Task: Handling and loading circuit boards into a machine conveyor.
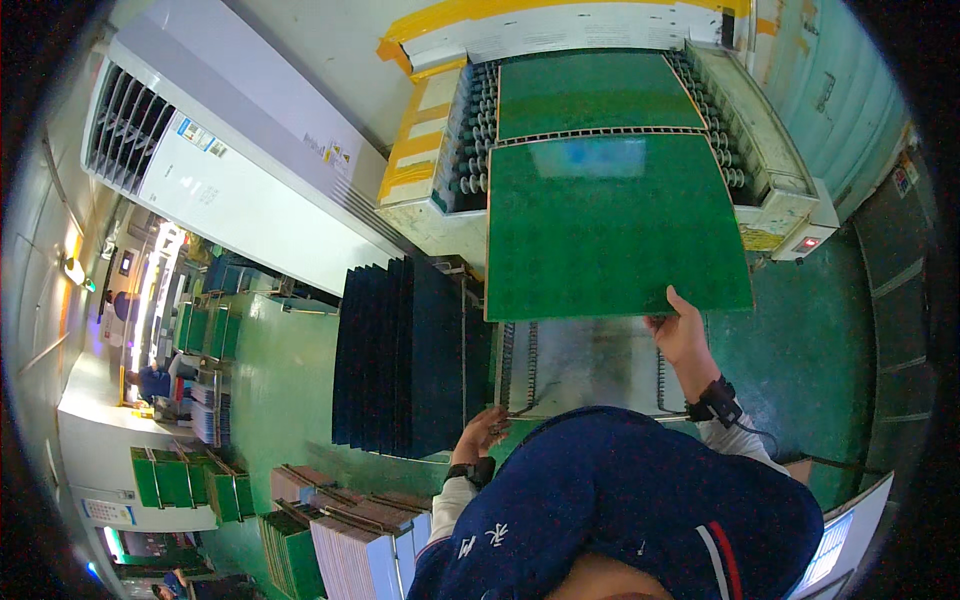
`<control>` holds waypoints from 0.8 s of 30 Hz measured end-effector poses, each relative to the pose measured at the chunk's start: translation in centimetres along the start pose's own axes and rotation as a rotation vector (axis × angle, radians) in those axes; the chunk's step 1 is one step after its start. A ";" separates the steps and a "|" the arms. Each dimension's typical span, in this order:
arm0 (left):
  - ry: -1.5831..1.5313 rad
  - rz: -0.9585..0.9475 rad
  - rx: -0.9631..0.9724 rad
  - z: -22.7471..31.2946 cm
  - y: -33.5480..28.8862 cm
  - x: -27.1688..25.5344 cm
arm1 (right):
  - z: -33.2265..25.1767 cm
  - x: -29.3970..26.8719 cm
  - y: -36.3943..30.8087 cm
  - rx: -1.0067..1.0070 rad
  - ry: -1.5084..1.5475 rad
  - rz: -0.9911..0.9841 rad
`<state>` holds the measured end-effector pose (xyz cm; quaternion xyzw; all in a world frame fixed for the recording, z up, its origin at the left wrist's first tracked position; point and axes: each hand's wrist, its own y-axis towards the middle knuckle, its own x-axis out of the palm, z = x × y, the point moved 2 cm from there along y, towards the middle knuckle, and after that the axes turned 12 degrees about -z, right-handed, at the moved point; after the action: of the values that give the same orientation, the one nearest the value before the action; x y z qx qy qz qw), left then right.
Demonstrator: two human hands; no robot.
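A large green panel [615, 235], flat and glossy, lies with its far part on the roller conveyor [475, 150] and its near part sticking out toward me. My right hand [682, 330] grips its near edge toward the right corner, thumb on top and fingers underneath. Beyond it, a second green panel [595, 95] rests on the rollers. Low on the left, my left hand [485, 430] is beside the near left corner of a slotted rack [590, 375], its fingers loosely bent and apart; whether they touch the rack is unclear.
Several dark panels [400, 360] stand upright in a rack to my left. A tall white air conditioner [250, 190] leans across the upper left. Stacked boards [355, 545] and racks of green panels [170, 478] stand on the green floor at lower left. A person [155, 383] is in the far left background.
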<state>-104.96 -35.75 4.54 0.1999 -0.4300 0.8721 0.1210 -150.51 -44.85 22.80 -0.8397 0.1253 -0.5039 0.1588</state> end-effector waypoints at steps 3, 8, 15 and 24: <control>-0.017 0.016 0.004 0.0 0.0 0.2 | -0.2 0.0 0.3 -0.006 0.018 -0.034; -0.021 0.029 0.014 0.0 0.0 0.5 | -0.6 0.2 0.5 -0.040 0.007 -0.028; -0.082 -0.018 0.043 0.0 -0.1 0.5 | -0.9 0.3 1.0 -0.043 -0.003 0.016; -0.072 -0.006 0.060 0.0 -0.1 0.4 | -1.3 0.4 2.0 -0.060 0.002 0.032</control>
<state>-105.31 -35.68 4.81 0.2359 -0.4070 0.8765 0.1023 -151.61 -47.02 22.88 -0.8415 0.1540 -0.4981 0.1418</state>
